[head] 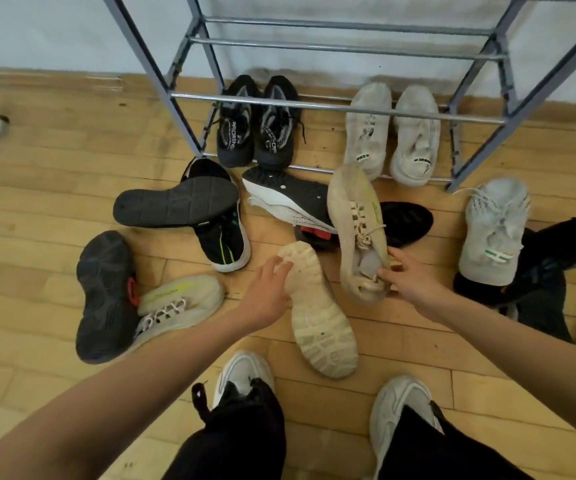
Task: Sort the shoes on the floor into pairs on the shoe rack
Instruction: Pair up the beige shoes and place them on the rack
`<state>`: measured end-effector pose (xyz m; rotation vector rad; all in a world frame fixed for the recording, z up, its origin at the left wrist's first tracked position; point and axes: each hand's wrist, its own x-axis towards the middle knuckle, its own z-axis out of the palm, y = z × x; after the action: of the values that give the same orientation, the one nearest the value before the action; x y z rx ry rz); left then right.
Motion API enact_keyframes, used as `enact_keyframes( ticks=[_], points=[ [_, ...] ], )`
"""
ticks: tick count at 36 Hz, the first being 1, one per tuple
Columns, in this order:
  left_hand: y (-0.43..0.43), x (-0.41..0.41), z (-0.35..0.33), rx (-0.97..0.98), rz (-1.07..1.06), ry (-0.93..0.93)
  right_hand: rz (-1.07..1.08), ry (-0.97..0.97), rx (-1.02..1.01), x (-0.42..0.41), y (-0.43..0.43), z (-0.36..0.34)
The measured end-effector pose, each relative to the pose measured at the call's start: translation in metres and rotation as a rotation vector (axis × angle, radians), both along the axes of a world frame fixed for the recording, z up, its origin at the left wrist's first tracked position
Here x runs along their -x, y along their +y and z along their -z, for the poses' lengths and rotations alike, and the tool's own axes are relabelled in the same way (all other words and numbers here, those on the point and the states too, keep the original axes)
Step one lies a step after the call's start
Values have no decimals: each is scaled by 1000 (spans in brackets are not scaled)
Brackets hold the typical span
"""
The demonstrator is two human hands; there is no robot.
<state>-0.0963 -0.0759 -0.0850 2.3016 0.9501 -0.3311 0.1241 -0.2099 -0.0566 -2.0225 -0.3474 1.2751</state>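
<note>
I'm picking up a third pair. My right hand (407, 275) pinches the heel of the beige shoe (355, 216), whose toe points at the rack (314, 106). My left hand (267, 289), fingers spread, touches the toe of the sole-up shoe (317, 323) on the floor, likely its mate. Next, I judge, the left hand must grip it, turn it upright, and set both beside the black pair (255, 129) and white pair (390, 133).

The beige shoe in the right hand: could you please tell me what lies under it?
A black shoe lies under the beige shoe, which the right hand grips at the heel. Its middle is covered, as is anything else beneath.
</note>
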Motion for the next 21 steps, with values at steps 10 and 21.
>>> enact_keyframes(
  ticks=[10, 21],
  points=[
    [22, 24, 0, -11, -134, -125, -93, -41, -208, 33, 22, -25],
    [71, 134, -10, -153, -328, 306, -345, -190, -89, 86, 77, -14]
  ],
)
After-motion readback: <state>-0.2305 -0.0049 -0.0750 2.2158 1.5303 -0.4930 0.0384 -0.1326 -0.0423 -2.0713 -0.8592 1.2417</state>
